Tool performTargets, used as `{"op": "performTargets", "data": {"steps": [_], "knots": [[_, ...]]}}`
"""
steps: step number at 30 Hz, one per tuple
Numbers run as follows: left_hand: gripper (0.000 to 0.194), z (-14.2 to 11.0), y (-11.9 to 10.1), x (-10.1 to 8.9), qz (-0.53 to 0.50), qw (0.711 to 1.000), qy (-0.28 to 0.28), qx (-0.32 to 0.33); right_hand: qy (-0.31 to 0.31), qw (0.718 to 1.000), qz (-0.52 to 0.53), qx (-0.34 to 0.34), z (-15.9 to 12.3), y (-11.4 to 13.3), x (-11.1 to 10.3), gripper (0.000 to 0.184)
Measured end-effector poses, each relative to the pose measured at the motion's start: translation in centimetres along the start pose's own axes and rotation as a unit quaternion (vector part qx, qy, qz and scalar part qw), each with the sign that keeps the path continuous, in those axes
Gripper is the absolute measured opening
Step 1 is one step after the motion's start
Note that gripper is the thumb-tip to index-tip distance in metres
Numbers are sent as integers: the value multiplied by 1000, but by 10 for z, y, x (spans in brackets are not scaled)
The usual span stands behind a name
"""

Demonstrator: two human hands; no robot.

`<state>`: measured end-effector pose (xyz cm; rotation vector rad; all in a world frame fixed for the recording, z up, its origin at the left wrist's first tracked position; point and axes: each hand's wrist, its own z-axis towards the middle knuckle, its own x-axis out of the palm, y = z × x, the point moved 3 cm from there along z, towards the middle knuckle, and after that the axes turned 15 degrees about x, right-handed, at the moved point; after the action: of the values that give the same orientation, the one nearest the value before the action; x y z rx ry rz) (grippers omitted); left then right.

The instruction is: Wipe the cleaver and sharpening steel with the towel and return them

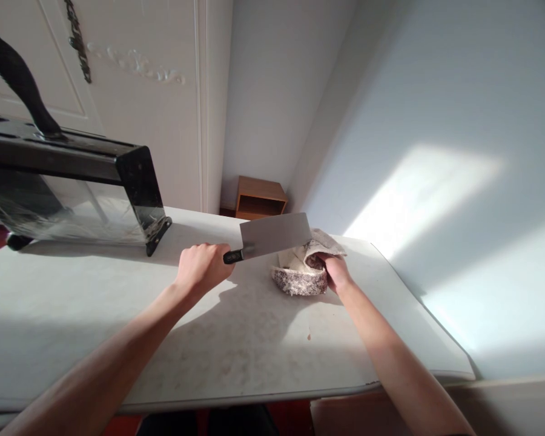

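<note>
My left hand [204, 265] is closed around the black handle of a cleaver [275, 235], whose broad metal blade points to the right above the table. In my right hand [336, 272] is a bunched cloth [302, 281], pale on one face and speckled dark and white along its lower part. The cloth lies just below the blade's far end and overlaps it in view; whether it touches the blade I cannot tell. My right fingers are partly hidden in the folds.
The white table [200, 357] runs across the view. On its left stands a black-framed box with clear panels [86, 200] and a black handle [18, 79] on top. A small wooden cabinet [261, 197] stands beyond the far edge, and a wall [481, 212] borders the right side.
</note>
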<state>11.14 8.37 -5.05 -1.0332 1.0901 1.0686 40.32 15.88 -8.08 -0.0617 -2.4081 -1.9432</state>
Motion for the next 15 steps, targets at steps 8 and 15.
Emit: {"op": "performTargets", "data": {"steps": [8,15], "knots": [[32,1,1,7,2,1000,-10,-7,91,992,-14,83,-17,5,10,39],[30,1,-6,17,-47,999,-8,-18,64,995,5,75,-20,7,14,23]]}}
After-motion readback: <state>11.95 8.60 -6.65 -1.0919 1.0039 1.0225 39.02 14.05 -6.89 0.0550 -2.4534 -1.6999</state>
